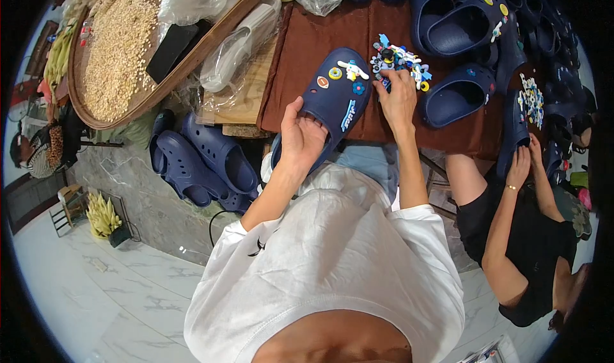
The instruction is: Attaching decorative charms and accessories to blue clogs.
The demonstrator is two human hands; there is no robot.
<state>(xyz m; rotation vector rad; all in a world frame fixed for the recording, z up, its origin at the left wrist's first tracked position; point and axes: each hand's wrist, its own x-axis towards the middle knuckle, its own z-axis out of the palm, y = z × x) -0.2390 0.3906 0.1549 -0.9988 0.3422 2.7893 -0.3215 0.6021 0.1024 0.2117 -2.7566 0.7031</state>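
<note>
My left hand (303, 136) grips a navy blue clog (332, 94) near its opening, with the fingers inside and the thumb on the outer side. On the clog's upper sit several charms: a white long-eared figure (351, 69), a brown ball (323, 82), a blue flower (359, 88) and a blue-and-white strip (348, 115). My right hand (398, 98) is just right of the clog, fingertips drawn together at the near edge of a pile of small colourful shoe charms (398, 57). What those fingers pinch, if anything, is hidden.
A brown cloth (291, 62) covers the table. More navy clogs (457, 94) crowd its right side; others (220, 155) hang below left. A tray of grains (118, 62) lies at far left. Beside me a person in black (531, 235) handles another clog (511, 133) near a second charm pile (532, 101).
</note>
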